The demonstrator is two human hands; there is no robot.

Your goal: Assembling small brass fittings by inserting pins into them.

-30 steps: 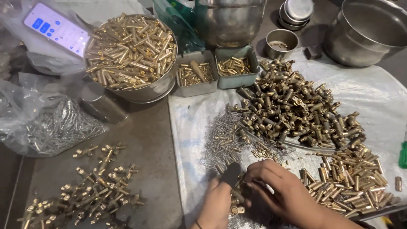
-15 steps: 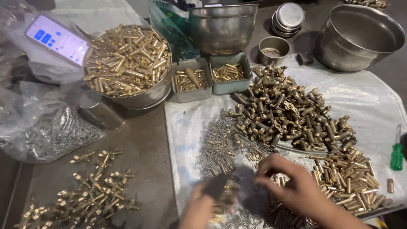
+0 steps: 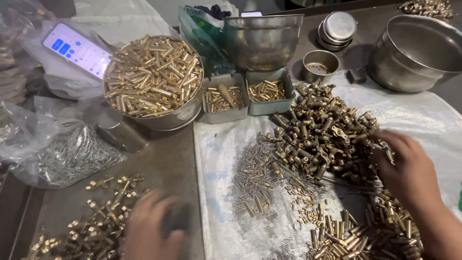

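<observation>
The right hand (image 3: 409, 171) lies at about three o'clock on the bench (image 3: 168, 159), its fingers (image 3: 385, 144) curled loosely into the edge of the big heap of dark brass fittings (image 3: 322, 135); whether they pinch a piece I cannot tell, since the tips are sunk among the parts. That heap sits on a white sheet (image 3: 216, 192) at the centre right. Just below the hand, at five o'clock, lies a pile of short brass tubes (image 3: 365, 236), and small springs (image 3: 255, 178) are strewn near the middle. The left hand (image 3: 154, 226) is at seven o'clock, blurred; it seems closed around a dark object (image 3: 175, 219), beside scattered brass pieces (image 3: 96, 216). At eleven o'clock stands a steel bowl of brass pins (image 3: 154, 77), with two small trays (image 3: 245, 94) to its right.
</observation>
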